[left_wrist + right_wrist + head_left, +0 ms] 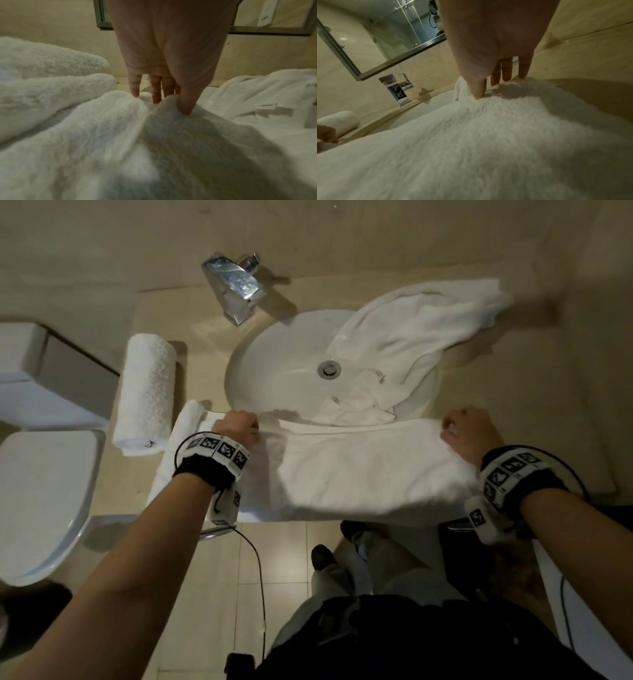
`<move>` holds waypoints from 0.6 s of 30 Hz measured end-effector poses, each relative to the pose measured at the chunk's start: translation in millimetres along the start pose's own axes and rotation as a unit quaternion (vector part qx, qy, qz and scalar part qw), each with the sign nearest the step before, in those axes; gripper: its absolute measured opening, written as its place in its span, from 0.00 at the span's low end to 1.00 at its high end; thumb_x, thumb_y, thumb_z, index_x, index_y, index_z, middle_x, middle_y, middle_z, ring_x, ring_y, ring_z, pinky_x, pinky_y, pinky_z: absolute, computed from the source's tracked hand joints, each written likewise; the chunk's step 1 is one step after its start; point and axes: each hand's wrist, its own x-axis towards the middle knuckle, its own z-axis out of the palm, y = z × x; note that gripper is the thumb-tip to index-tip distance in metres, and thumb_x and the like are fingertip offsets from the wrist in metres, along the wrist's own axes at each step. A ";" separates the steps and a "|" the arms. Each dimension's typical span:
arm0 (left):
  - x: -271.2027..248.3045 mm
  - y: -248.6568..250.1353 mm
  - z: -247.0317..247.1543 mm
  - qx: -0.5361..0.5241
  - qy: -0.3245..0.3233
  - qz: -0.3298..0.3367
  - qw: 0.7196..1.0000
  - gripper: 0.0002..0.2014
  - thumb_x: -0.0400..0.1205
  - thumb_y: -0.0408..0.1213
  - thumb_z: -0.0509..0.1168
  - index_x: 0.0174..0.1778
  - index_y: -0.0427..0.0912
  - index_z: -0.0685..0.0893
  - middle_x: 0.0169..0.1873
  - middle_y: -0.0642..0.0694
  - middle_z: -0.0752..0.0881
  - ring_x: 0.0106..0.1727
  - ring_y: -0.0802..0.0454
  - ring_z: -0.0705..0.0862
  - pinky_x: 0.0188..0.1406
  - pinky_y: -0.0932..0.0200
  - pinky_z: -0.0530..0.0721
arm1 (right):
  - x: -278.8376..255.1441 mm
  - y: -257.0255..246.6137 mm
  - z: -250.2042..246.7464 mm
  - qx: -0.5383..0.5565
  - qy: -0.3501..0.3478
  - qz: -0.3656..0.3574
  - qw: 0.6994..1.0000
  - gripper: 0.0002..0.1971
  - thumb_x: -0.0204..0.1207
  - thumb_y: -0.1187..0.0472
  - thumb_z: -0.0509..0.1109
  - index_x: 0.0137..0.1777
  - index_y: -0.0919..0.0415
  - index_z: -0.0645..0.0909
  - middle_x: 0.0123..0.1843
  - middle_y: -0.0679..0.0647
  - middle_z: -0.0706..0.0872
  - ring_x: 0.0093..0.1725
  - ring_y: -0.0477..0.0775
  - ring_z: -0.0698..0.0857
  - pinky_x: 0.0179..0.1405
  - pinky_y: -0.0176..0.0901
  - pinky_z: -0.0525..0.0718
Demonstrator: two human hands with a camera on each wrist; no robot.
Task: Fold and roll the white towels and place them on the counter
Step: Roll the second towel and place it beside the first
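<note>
— Where is the towel the person is working on?

— A white terry towel (359, 470) lies spread across the front edge of the beige stone counter (513, 412), just below the round white sink basin (274, 364), its near side hanging over the counter's edge. The left hand (236, 428) pinches the far left corner between thumb (187, 102) and fingers; the right hand (469, 433) pinches the far right corner the same way.

— And the other towels?

— A rolled white towel (147, 393) lies on the counter left of the basin. Beside it, at the spread towel's left end, there is what looks like a smaller roll (190, 414), though the view is too blurred to be sure. A crumpled white towel (411, 337) drapes from the counter's right side into the basin, near the chrome tap (236, 287).

— Anything to the left?

— A white toilet lid (44, 501).
</note>
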 end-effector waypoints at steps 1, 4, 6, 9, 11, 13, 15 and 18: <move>1.1 -2.1 -0.4 -0.004 0.001 0.008 1.000 0.11 0.81 0.35 0.62 0.57 0.36 0.80 0.58 0.35 0.83 0.60 0.37 0.79 0.58 0.48 0.78 | -0.5 -0.4 0.4 0.009 0.010 0.002 1.000 0.13 0.77 0.59 0.66 0.56 0.67 0.81 0.59 0.66 0.79 0.61 0.68 0.74 0.60 0.54 0.72; 3.1 -5.5 -1.2 -0.029 -0.003 0.035 0.999 0.12 0.83 0.33 0.57 0.61 0.33 0.75 0.56 0.30 0.82 0.56 0.35 0.80 0.54 0.50 0.75 | -1.6 1.6 1.0 0.015 0.005 -0.005 1.000 0.13 0.74 0.61 0.71 0.55 0.67 0.80 0.56 0.66 0.80 0.60 0.67 0.75 0.57 0.55 0.74; 4.5 -7.9 -0.8 -0.042 -0.001 0.052 0.998 0.12 0.84 0.31 0.55 0.62 0.31 0.73 0.56 0.28 0.80 0.54 0.35 0.80 0.51 0.50 0.74 | -0.5 6.9 2.0 0.009 0.005 -0.034 0.999 0.11 0.75 0.62 0.70 0.53 0.69 0.81 0.53 0.67 0.81 0.58 0.67 0.76 0.56 0.54 0.73; 9.5 -9.9 -1.4 -0.056 0.007 0.061 0.997 0.11 0.85 0.29 0.54 0.60 0.28 0.71 0.58 0.28 0.76 0.52 0.34 0.80 0.51 0.47 0.73 | 1.8 15.9 2.0 0.038 0.003 -0.046 0.998 0.11 0.77 0.62 0.64 0.48 0.72 0.80 0.49 0.69 0.81 0.53 0.68 0.77 0.52 0.53 0.72; 15.0 -7.7 -4.3 -0.065 0.009 0.053 0.996 0.10 0.85 0.30 0.54 0.59 0.28 0.70 0.57 0.26 0.76 0.52 0.33 0.80 0.52 0.46 0.74 | 4.1 16.9 -1.1 0.051 0.000 -0.033 0.998 0.10 0.79 0.65 0.62 0.48 0.73 0.79 0.49 0.70 0.80 0.53 0.68 0.78 0.50 0.52 0.71; 21.2 -5.1 -5.8 -0.073 0.001 0.032 0.997 0.11 0.85 0.33 0.55 0.59 0.28 0.69 0.55 0.25 0.79 0.54 0.32 0.80 0.55 0.44 0.75 | 7.9 16.6 -3.3 0.055 -0.007 -0.008 0.998 0.11 0.82 0.64 0.59 0.51 0.74 0.77 0.54 0.71 0.78 0.55 0.68 0.78 0.52 0.52 0.71; 28.0 -3.7 -5.1 -0.087 0.005 0.010 0.996 0.13 0.86 0.37 0.54 0.58 0.29 0.69 0.55 0.25 0.81 0.56 0.31 0.81 0.57 0.44 0.76 | 13.0 16.8 -5.5 0.063 -0.020 0.027 0.997 0.13 0.84 0.62 0.56 0.56 0.74 0.74 0.59 0.71 0.76 0.57 0.70 0.78 0.55 0.53 0.72; 34.0 -2.4 -3.9 -0.084 0.035 -0.025 0.996 0.16 0.86 0.41 0.53 0.60 0.29 0.68 0.56 0.25 0.81 0.57 0.30 0.81 0.57 0.42 0.76 | 18.3 13.7 -8.5 0.070 -0.039 0.062 0.995 0.15 0.85 0.59 0.53 0.59 0.72 0.70 0.60 0.72 0.79 0.58 0.70 0.79 0.55 0.53 0.73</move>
